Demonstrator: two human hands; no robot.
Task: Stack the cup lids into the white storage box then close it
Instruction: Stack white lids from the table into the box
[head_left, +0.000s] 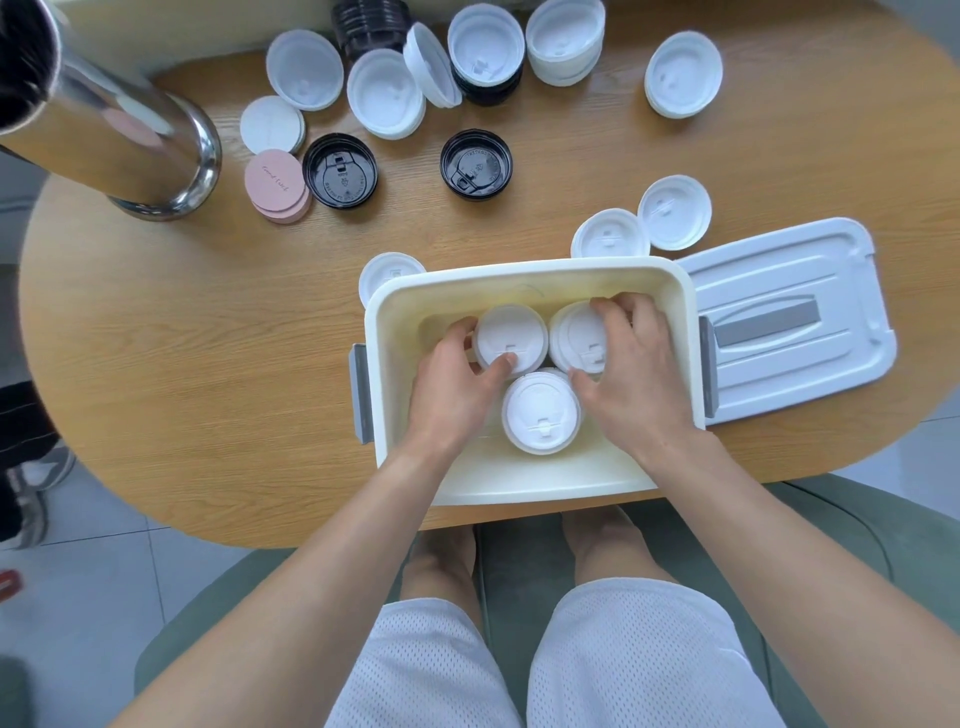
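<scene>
Three white lid stacks (510, 338) (576, 335) (540, 410) in one box (519, 273). Nine more white lids (674, 212) on the table (208, 338): three near the box, six far. Two single black lids (340, 170) (475, 163), two black stacks (369, 23) (485, 91). One pink disc pile (278, 187), one white disc pile (271, 124). One cover (779, 322). One steel cylinder (130, 130). One left hand (457, 384), one right hand (634, 374).

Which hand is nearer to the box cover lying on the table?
Right. The right hand grips a stack of lids at the box's right side, next to the box cover. The left hand is on the left stack, farther away.
</scene>
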